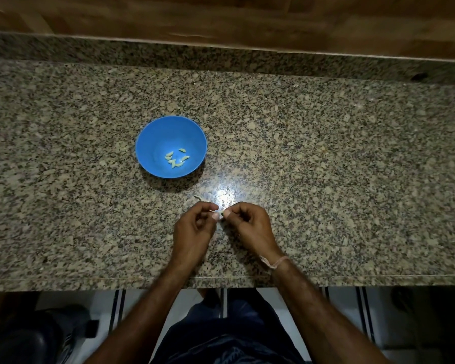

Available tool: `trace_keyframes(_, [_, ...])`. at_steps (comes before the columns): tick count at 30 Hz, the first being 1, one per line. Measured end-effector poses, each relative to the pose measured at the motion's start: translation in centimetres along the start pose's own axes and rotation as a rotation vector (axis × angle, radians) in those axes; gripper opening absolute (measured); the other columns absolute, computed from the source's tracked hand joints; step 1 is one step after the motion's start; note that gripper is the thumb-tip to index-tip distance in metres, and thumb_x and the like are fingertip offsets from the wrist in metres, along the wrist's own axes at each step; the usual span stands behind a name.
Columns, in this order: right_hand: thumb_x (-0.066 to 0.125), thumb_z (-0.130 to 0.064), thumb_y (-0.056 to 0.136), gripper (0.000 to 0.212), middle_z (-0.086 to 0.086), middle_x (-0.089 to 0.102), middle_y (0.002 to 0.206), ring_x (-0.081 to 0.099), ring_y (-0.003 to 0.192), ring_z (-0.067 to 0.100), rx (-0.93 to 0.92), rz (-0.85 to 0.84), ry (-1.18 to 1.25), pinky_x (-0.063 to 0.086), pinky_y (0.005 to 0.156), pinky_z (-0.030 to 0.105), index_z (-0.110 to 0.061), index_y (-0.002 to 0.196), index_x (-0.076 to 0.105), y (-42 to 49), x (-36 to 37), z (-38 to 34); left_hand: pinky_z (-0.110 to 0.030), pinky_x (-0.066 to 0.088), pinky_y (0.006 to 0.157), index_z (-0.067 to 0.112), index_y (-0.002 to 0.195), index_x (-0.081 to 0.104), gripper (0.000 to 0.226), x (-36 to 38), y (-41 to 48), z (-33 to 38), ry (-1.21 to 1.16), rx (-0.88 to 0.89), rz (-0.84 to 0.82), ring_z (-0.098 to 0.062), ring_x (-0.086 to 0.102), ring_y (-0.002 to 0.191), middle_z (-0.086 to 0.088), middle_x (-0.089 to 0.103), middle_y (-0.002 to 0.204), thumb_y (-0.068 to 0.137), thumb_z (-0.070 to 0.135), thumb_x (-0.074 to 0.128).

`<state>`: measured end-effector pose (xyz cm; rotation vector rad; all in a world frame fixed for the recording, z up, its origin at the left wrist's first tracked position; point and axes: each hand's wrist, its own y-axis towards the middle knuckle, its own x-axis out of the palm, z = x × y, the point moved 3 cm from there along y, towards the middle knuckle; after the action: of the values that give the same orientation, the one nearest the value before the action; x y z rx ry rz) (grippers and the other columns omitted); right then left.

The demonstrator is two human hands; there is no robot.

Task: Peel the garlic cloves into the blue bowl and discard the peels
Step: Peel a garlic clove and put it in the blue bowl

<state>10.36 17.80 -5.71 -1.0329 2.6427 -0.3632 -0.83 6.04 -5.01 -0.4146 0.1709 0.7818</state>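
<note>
A blue bowl [153, 143] stands on the granite counter with several peeled garlic cloves [176, 158] at its bottom. In front of the bowl, my left hand [195, 227] and my right hand [250, 224] meet fingertip to fingertip. Between them both pinch a small garlic clove [219, 214], mostly hidden by the fingers. A pale strip of garlic peel [201, 198] lies on the counter just beyond my left fingers.
The speckled granite counter [326, 166] runs the full width, with a raised granite back ledge [221, 59] and a wooden wall behind. Its front edge [90, 281] is near my body. A bright light glare [225, 197] sits ahead of my hands.
</note>
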Motion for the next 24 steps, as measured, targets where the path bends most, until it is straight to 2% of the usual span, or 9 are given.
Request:
trace_keyframes(2, [0.073, -0.021, 0.098, 0.016, 0.005, 0.078, 0.085, 0.076, 0.086, 0.026, 0.003, -0.018, -0.008, 0.062, 0.079, 0.040, -0.011, 0.087, 0.079, 0.0, 0.2, -0.1, -0.029, 0.059, 0.073, 0.027, 0.098, 0.075, 0.006, -0.1, -0.1, 0.3, 0.065, 0.053, 0.020, -0.005, 0.071, 0.084, 0.012, 0.075, 0.088, 0.096, 0.024, 0.071])
trace_keyframes(5, [0.070, -0.020, 0.099, 0.015, 0.003, 0.079, 0.084, 0.076, 0.082, 0.024, -0.016, -0.035, -0.046, 0.063, 0.075, 0.037, -0.014, 0.089, 0.080, -0.1, 0.5, 0.2, -0.030, 0.057, 0.069, 0.029, 0.093, 0.075, 0.005, -0.7, -0.1, 0.0, 0.165, 0.074, 0.077, -0.005, 0.070, 0.079, 0.014, 0.074, 0.082, 0.094, 0.033, 0.072])
trace_keyframes(8, [0.069, -0.011, 0.099, 0.012, 0.000, 0.080, 0.092, 0.077, 0.088, 0.019, -0.024, 0.004, -0.084, 0.064, 0.084, 0.041, -0.016, 0.101, 0.080, -0.1, 0.3, 1.1, -0.024, 0.051, 0.067, 0.029, 0.094, 0.075, 0.006, -2.9, -0.2, -0.9, 0.235, 0.059, 0.209, -0.005, 0.067, 0.079, 0.013, 0.072, 0.083, 0.094, 0.035, 0.073])
trace_keyframes(11, [0.069, -0.004, 0.097, 0.018, -0.004, 0.079, 0.103, 0.075, 0.099, 0.011, -0.025, 0.044, -0.120, 0.063, 0.092, 0.040, -0.013, 0.110, 0.078, -0.3, -0.6, 1.8, -0.019, 0.047, 0.066, 0.027, 0.094, 0.073, 0.003, -5.0, -0.1, -2.7, 0.293, 0.061, 0.280, -0.009, 0.067, 0.080, 0.008, 0.071, 0.089, 0.093, 0.025, 0.074])
trace_keyframes(15, [0.065, 0.005, 0.096, 0.031, 0.000, 0.078, 0.109, 0.074, 0.106, 0.014, -0.038, 0.073, -0.114, 0.062, 0.096, 0.043, -0.017, 0.114, 0.076, -0.9, -2.1, 2.1, -0.008, 0.039, 0.064, 0.021, 0.099, 0.065, 0.014, -4.9, -0.8, -3.5, 0.319, 0.100, 0.263, -0.007, 0.058, 0.076, 0.002, 0.063, 0.095, 0.091, 0.013, 0.073])
trace_keyframes(18, [0.064, 0.008, 0.096, 0.033, 0.003, 0.077, 0.113, 0.073, 0.109, 0.015, -0.038, 0.109, -0.075, 0.061, 0.097, 0.040, -0.013, 0.118, 0.074, -1.7, -3.7, 2.4, -0.011, 0.036, 0.066, 0.017, 0.109, 0.059, 0.027, -3.5, -2.8, -3.2, 0.347, 0.116, 0.302, -0.012, 0.054, 0.085, 0.001, 0.051, 0.105, 0.089, 0.011, 0.076])
trace_keyframes(21, [0.069, 0.007, 0.094, 0.033, 0.002, 0.076, 0.114, 0.072, 0.106, 0.007, -0.022, 0.159, -0.112, 0.059, 0.097, 0.028, -0.009, 0.122, 0.073, -3.0, -5.6, 2.9, -0.017, 0.045, 0.070, 0.017, 0.117, 0.059, 0.032, -0.1, -4.0, -2.6, 0.343, 0.181, 0.130, -0.016, 0.058, 0.095, 0.003, 0.050, 0.111, 0.090, 0.019, 0.077])
trace_keyframes(24, [0.071, 0.005, 0.093, 0.036, 0.001, 0.074, 0.118, 0.071, 0.106, 0.006, -0.017, 0.179, -0.163, 0.059, 0.093, 0.022, -0.011, 0.126, 0.071, -4.0, -7.2, 3.7, -0.035, 0.052, 0.079, 0.017, 0.132, 0.054, 0.056, 3.8, -3.3, -2.1, 0.429, 0.201, -0.054, -0.016, 0.055, 0.108, 0.000, 0.050, 0.123, 0.087, 0.039, 0.079])
